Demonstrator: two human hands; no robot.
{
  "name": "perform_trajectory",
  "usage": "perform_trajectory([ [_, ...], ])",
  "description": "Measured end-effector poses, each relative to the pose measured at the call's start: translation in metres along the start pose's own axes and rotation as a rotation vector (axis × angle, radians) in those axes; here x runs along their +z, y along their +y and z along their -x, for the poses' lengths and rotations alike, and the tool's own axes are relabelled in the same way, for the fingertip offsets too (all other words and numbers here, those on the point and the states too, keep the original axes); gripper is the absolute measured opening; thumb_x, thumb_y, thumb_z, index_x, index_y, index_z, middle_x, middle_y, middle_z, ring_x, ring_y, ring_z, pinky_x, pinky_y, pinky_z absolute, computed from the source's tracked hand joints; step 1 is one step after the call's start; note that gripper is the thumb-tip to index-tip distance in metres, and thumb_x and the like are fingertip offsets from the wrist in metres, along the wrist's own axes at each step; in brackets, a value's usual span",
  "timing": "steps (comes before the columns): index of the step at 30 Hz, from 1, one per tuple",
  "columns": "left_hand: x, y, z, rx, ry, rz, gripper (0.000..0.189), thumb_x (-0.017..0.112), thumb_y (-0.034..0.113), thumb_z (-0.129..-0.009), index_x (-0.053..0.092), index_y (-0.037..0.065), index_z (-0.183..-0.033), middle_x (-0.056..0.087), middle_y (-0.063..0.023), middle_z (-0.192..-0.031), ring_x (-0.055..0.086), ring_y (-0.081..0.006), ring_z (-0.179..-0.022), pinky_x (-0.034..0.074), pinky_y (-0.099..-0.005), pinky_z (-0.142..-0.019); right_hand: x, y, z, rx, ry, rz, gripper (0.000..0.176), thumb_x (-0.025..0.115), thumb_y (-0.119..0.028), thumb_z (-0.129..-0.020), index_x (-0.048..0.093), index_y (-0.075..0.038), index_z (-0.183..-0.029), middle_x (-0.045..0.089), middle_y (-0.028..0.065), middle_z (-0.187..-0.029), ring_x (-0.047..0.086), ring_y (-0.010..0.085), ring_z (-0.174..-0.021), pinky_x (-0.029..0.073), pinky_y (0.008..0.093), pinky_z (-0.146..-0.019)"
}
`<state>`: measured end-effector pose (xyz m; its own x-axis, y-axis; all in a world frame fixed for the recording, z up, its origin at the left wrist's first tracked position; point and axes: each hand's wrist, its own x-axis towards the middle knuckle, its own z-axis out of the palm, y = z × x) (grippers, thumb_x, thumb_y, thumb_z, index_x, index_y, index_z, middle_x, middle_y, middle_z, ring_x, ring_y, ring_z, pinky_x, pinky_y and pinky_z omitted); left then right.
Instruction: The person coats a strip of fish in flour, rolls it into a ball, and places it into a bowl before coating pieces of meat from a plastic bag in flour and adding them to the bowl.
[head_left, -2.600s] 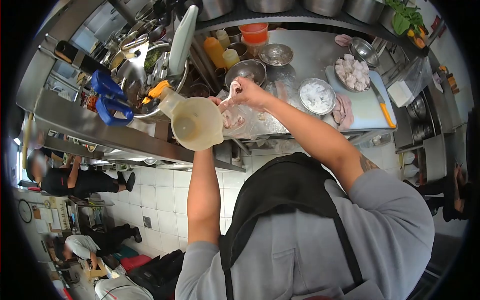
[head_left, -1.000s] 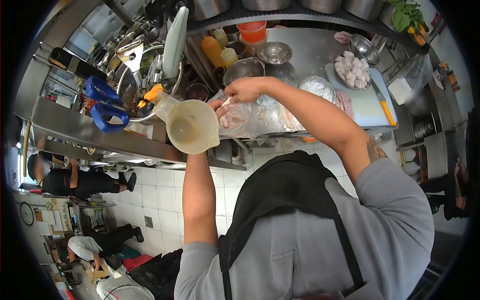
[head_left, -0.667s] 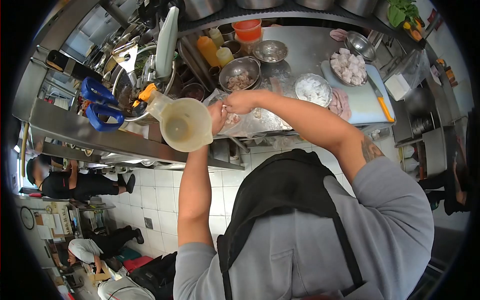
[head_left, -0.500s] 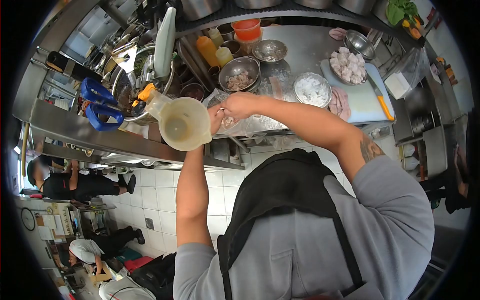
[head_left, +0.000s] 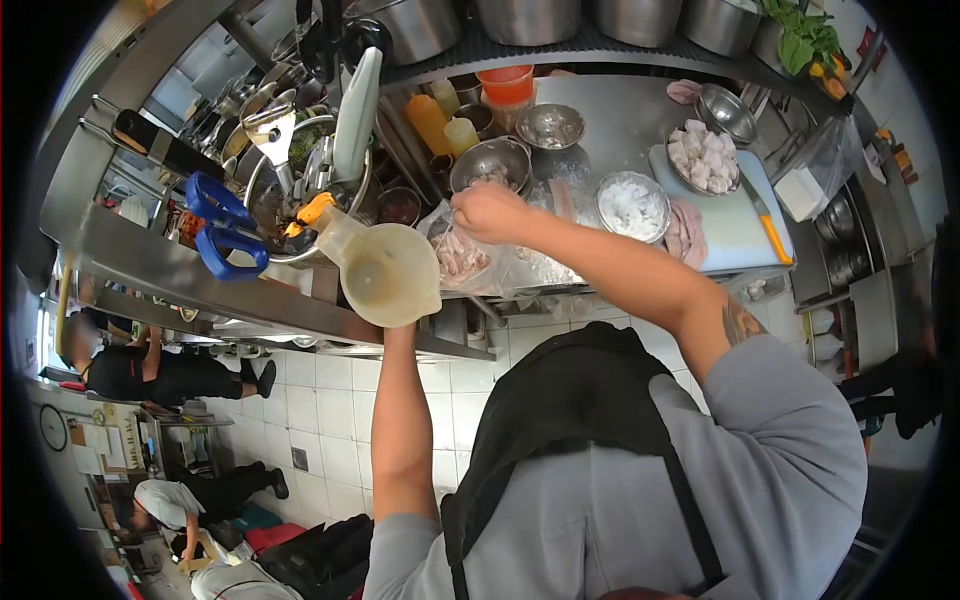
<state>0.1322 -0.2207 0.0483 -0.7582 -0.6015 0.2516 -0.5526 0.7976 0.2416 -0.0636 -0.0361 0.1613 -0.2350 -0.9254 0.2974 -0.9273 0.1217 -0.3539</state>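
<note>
My right hand [head_left: 490, 212] is closed, fingers curled, at the near edge of a steel bowl [head_left: 510, 150] with pieces of meat in it. What its fingers hold is hidden. Just below it lies a clear plastic bag [head_left: 490, 280] with raw meat [head_left: 458, 256] showing pink and pale. A translucent measuring jug [head_left: 388, 275] hangs close to the camera and covers my left hand; only the left forearm [head_left: 402, 420] shows below it. Right of my right hand lie a flat strip of meat [head_left: 562, 198] and a bowl of white powder [head_left: 633, 207].
A bowl of pale chunks [head_left: 703, 157] and a yellow-handled knife [head_left: 773, 238] rest on a cutting board [head_left: 722, 230]. Blue-handled scissors [head_left: 228, 250] hang at left beside a steel rail [head_left: 150, 270]. Squeeze bottles [head_left: 428, 124] stand behind. Other people are at the far left.
The view has tilted, so the bench sits lower in it. My hands, together before, have parted; the left has gone behind the jug, exposing the bagged meat.
</note>
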Motion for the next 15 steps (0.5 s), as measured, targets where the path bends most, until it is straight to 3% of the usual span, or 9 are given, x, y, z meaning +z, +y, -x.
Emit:
perform_trajectory([
  [2, -0.012, 0.008, 0.002, -0.08, 0.249, 0.283, 0.03, 0.043, 0.017, -0.099, 0.061, -0.001, -0.114, 0.059, -0.0198, -0.129, 0.053, -0.0289, -0.122, 0.042, -0.0466, -0.1, 0.014, -0.005, 0.003, -0.011, 0.052, -0.089, 0.029, 0.053, -0.026, -0.087, 0.07, -0.003, -0.09, 0.065, 0.0206, -0.103, 0.062, 0.0367, -0.099, 0.05, 0.0487, -0.086],
  [4, -0.031, 0.016, 0.003, -0.103, 0.393, 0.432, 0.03, 0.044, 0.018, -0.099, 0.062, 0.0, -0.114, 0.06, -0.019, -0.126, 0.054, -0.028, -0.119, 0.043, -0.0452, -0.099, 0.029, -0.023, 0.002, 0.002, 0.015, -0.129, 0.028, 0.054, -0.026, -0.087, 0.07, -0.003, -0.09, 0.061, 0.0202, -0.11, 0.059, 0.0354, -0.103, 0.05, 0.0477, -0.088],
  [5, -0.04, 0.022, 0.003, -0.107, 0.417, 0.471, 0.03, 0.045, 0.018, -0.099, 0.062, 0.0, -0.115, 0.06, -0.0185, -0.124, 0.055, -0.0275, -0.118, 0.044, -0.0445, -0.098, 0.044, -0.021, -0.002, 0.018, -0.013, -0.105, 0.024, 0.061, -0.021, -0.084, 0.067, -0.004, -0.099, 0.062, 0.0186, -0.113, 0.062, 0.0362, -0.103, 0.051, 0.047, -0.088],
  [8, -0.064, 0.036, 0.006, -0.107, 0.394, 0.51, 0.029, 0.047, 0.019, -0.099, 0.063, 0.001, -0.115, 0.062, -0.0173, -0.12, 0.057, -0.0261, -0.114, 0.045, -0.0424, -0.096, 0.065, -0.021, -0.005, 0.059, -0.201, -0.02, 0.031, 0.066, -0.014, -0.08, 0.062, -0.003, -0.109, 0.062, 0.018, -0.113, 0.064, 0.037, -0.104, 0.053, 0.0463, -0.086],
  [9, -0.071, 0.041, 0.006, -0.103, 0.383, 0.516, 0.029, 0.047, 0.019, -0.099, 0.064, 0.001, -0.115, 0.063, -0.0168, -0.118, 0.058, -0.0257, -0.112, 0.045, -0.0417, -0.095, 0.086, -0.013, -0.009, -0.002, -0.173, 0.0, 0.039, 0.069, -0.01, -0.077, 0.057, -0.001, -0.114, 0.063, 0.0177, -0.111, 0.066, 0.0369, -0.103, 0.054, 0.0465, -0.084],
  [12, -0.089, 0.056, 0.008, -0.093, 0.366, 0.525, 0.029, 0.049, 0.02, -0.099, 0.064, 0.002, -0.115, 0.064, -0.0156, -0.114, 0.06, -0.0243, -0.108, 0.047, -0.0397, -0.093, 0.094, -0.01, -0.011, 0.055, -0.204, 0.001, 0.036, 0.068, -0.012, -0.079, 0.061, -0.001, -0.112, 0.066, 0.0188, -0.11, 0.067, 0.0366, -0.102, 0.054, 0.0469, -0.084],
  [15, -0.114, 0.076, 0.012, -0.058, 0.322, 0.523, 0.029, 0.051, 0.021, -0.099, 0.065, 0.002, -0.116, 0.066, -0.0143, -0.109, 0.062, -0.0229, -0.104, 0.048, -0.0376, -0.091, 0.12, 0.011, -0.012, 0.102, -0.497, 0.158, 0.036, 0.067, -0.012, -0.081, 0.065, -0.001, -0.114, 0.068, 0.0201, -0.113, 0.066, 0.0364, -0.105, 0.054, 0.0458, -0.085],
])
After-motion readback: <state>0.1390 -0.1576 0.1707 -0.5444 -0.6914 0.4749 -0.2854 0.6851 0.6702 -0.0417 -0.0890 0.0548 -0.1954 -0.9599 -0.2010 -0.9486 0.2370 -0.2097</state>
